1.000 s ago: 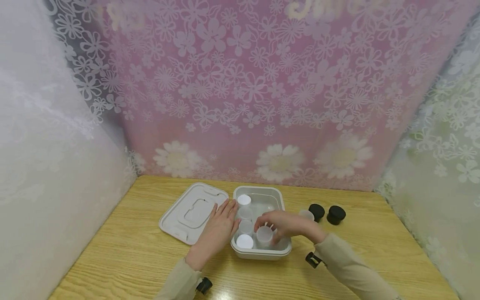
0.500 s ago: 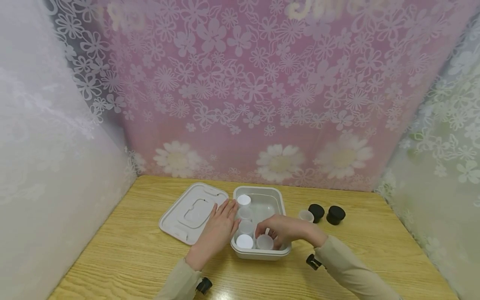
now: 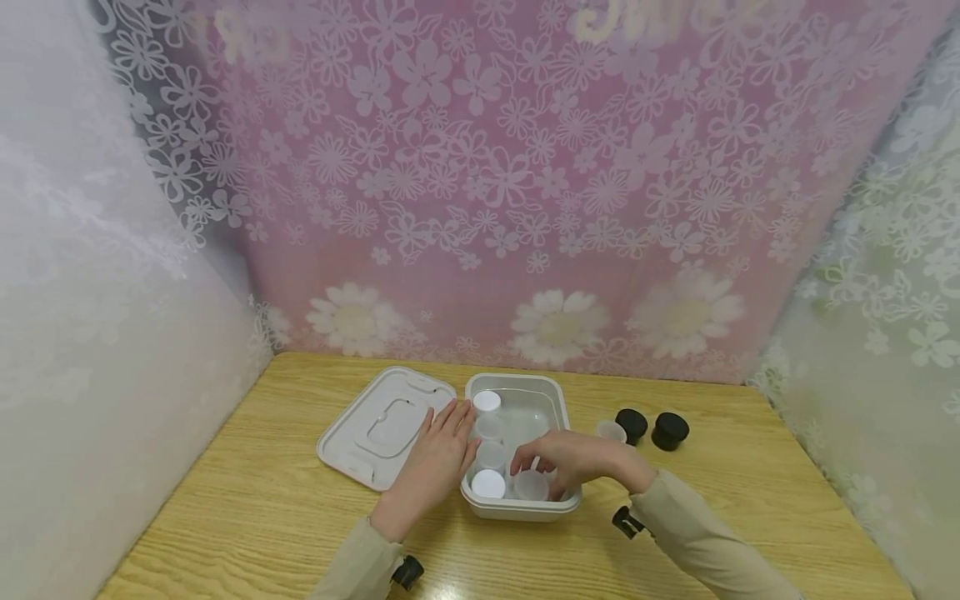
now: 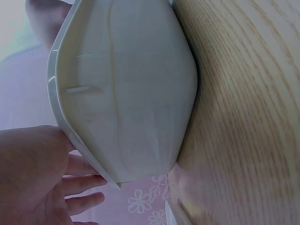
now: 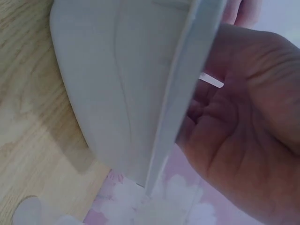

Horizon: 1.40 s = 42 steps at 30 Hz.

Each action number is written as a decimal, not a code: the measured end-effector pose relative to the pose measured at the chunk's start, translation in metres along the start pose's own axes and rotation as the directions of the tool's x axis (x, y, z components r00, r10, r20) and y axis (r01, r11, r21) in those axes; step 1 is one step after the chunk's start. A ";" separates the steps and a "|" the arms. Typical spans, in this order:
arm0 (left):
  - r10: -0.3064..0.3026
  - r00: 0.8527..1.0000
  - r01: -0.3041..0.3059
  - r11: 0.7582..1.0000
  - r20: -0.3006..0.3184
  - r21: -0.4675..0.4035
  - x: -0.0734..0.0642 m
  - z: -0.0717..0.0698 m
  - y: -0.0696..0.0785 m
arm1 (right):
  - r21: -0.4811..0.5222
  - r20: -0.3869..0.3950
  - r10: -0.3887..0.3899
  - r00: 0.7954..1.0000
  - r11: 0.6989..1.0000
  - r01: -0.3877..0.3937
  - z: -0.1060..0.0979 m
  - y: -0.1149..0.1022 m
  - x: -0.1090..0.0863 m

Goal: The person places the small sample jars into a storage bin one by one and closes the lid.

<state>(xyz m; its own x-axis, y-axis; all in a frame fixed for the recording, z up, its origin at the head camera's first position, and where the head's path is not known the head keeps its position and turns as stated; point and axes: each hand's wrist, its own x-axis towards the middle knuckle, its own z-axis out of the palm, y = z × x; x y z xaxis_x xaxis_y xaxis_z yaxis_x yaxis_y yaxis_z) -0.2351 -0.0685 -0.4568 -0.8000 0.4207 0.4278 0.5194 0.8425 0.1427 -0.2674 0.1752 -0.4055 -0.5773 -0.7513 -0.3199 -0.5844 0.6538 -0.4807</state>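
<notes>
A light grey plastic container (image 3: 555, 505) stands on the table, a row of several small jars along its left wall. In that row, a white-topped jar (image 3: 488, 483) sits at the near end and another white-topped jar (image 3: 487, 402) at the far end. Translucent cups (image 3: 491, 456) stand between them. My left hand (image 3: 438, 458) rests on the container's left rim with fingers extended. Inside the near right corner, my right hand (image 3: 573, 458) has its fingers curled round a translucent cup (image 3: 532, 485). The container's outer wall hides the fingertips in the right wrist view (image 5: 234, 93).
Left of the container lies its pale lid (image 3: 386, 429), flat on the table. To the right stand another translucent cup (image 3: 611, 432), a black-topped jar (image 3: 632, 425) and a second black-topped jar (image 3: 670, 431). A flowered curtain (image 3: 480, 208) hangs behind the table.
My right hand has brought the translucent cup slightly down and nearer to the container's front wall. The left hand has kept its place on the rim.
</notes>
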 end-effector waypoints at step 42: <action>-0.006 1.000 0.006 1.000 0.025 0.004 0.002 0.002 -0.001 | 0.555 -0.749 0.405 0.525 0.816 0.162 0.028 0.088 -0.071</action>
<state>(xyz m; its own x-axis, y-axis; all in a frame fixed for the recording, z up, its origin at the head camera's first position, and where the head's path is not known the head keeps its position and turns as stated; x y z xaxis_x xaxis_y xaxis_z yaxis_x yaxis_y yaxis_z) -0.2375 -0.0680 -0.4581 -0.8106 0.4235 0.4044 0.5132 0.8464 0.1422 -0.2623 0.2832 -0.4482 -0.9667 -0.0616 0.2485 -0.2537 0.3616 -0.8972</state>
